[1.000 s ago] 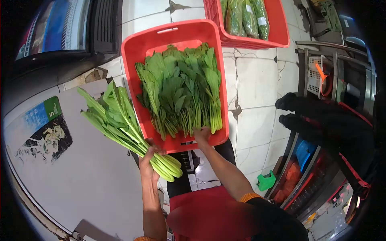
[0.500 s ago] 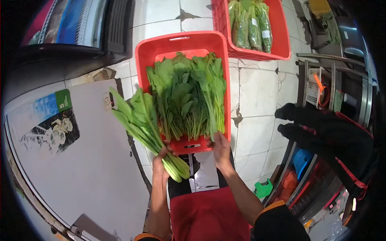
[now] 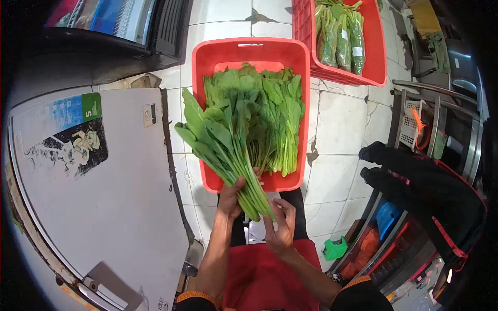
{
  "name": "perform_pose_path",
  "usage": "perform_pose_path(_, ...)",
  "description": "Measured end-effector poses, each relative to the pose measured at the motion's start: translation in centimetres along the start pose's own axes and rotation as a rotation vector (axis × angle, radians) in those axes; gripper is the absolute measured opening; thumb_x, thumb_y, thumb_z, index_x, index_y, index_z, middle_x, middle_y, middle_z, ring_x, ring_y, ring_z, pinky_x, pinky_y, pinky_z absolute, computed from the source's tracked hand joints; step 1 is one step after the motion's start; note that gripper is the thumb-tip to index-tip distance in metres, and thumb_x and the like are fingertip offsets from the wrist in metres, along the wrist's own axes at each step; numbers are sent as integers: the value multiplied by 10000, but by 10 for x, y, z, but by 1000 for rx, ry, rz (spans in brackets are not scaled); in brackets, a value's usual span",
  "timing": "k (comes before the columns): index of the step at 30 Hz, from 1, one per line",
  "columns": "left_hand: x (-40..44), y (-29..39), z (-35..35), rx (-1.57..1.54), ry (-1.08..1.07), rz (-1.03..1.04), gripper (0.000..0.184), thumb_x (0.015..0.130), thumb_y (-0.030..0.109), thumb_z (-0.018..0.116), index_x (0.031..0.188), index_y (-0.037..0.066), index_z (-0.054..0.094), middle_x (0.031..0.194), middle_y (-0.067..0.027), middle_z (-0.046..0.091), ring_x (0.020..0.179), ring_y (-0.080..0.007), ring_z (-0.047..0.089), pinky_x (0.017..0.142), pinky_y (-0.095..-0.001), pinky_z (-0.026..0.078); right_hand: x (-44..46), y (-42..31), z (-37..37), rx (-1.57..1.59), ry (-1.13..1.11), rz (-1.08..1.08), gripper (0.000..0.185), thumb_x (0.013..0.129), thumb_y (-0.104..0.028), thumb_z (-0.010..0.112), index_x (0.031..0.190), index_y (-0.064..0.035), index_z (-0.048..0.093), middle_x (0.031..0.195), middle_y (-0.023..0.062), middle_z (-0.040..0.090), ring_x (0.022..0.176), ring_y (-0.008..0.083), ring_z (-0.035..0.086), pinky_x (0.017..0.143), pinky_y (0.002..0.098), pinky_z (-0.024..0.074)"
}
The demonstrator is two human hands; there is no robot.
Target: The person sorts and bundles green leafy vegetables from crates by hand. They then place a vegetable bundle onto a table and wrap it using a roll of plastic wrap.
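My left hand (image 3: 231, 198) is wrapped round the stems of a bunch of leafy greens (image 3: 220, 142), its leaves pointing up and left over the near left part of a red crate (image 3: 252, 47). At the cut stem ends is my right hand (image 3: 280, 224), its thumb and bent fingers closed about the tip of one stalk. More leafy greens (image 3: 285, 114) lie inside the crate, leaves towards the far side and pale stems towards me. The held bunch hides part of them.
Beyond to the right stands a second red crate (image 3: 374, 57) with bagged greens (image 3: 342, 44). A white appliance (image 3: 124, 192) fills the left side. On the right are a metal rack (image 3: 433, 124), black cloth (image 3: 425, 192) and a green plastic item (image 3: 335, 249) on the tiled floor (image 3: 340, 124).
My right hand has brought a stalk from the crate to the bunch and moved down to the stem ends. My left hand has shifted right with the bunch, further over the crate.
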State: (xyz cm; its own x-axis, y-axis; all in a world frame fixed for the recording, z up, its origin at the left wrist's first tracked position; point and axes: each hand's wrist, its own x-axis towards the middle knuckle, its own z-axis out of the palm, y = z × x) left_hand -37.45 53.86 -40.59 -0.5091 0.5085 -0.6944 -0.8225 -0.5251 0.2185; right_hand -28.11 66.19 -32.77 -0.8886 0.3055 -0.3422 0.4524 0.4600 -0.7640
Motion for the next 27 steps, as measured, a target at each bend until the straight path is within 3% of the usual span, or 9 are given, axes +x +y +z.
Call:
perform_pose_path(4,-12,-14,8,-11,73,94,573,895,331,616,1303,-34,450,1177,-131,599,1024,-209,613,862,-345,533,0,5,14,283,188,-84,236,876,-98,619,1096,-19,587,1237,216,528,1143,380,526,930,437,456)
perform_pose_path(8,-18,-7,18,-294,41,144,730,845,419,661,1396,58,348,1219,-134,580,984,-225,615,846,-381,532,2,1,15,240,112,-384,206,842,-123,661,1045,-110,630,1199,150,582,1099,335,568,928,452,461)
perform_pose_path(10,-21,-12,2,-354,-160,99,862,762,475,731,1415,92,318,1200,-125,587,906,-223,617,803,-381,533,1,-10,7,-17,-63,-602,215,799,-137,695,1006,-149,642,1225,122,573,1112,295,562,887,438,457)
perform_pose_path(15,-34,-5,19,-197,-54,61,937,671,518,793,1391,99,363,972,-65,594,809,-190,593,764,-343,512,-4,-27,5,-24,-40,-555,362,757,-144,727,1093,-196,600,1119,88,566,1059,295,561,840,406,430)
perform_pose_path(18,-29,-7,6,-297,-207,77,988,632,568,792,1391,102,365,937,-44,577,769,-173,571,736,-322,490,-9,-29,14,20,-52,-556,408,758,-135,722,1135,-174,572,1057,88,560,1006,301,574,871,420,432)
perform_pose_path(20,-29,-5,10,-204,-148,94,1050,583,630,779,1392,104,364,925,-24,554,747,-159,549,711,-313,475,-12,-28,25,324,183,-320,373,787,-159,717,1133,-120,584,1111,99,561,1027,311,581,936,439,415)
perform_pose_path(22,-27,-10,3,-131,-61,116,1088,556,673,754,1399,111,355,942,-22,542,770,-155,542,716,-317,476,-10,-23,29,228,163,-396,357,813,-195,701,1136,-92,587,1134,110,561,1046,316,581,942,444,422)
perform_pose_path(26,-25,-3,10,-210,-54,139,977,628,596,779,1376,115,374,908,-31,546,750,-172,546,713,-315,478,3,-17,25,-129,-64,-672,353,883,-281,640,1146,-48,598,1177,132,566,1116,313,566,903,435,466)
perform_pose_path(27,-21,-4,-7,-232,-91,96,818,705,441,792,1343,107,402,889,-40,543,753,-179,549,715,-317,479,6,-18,23,-128,-62,-674,353,883,-281,640,1146,-48,598,1177,132,566,1116,313,566,903,435,466)
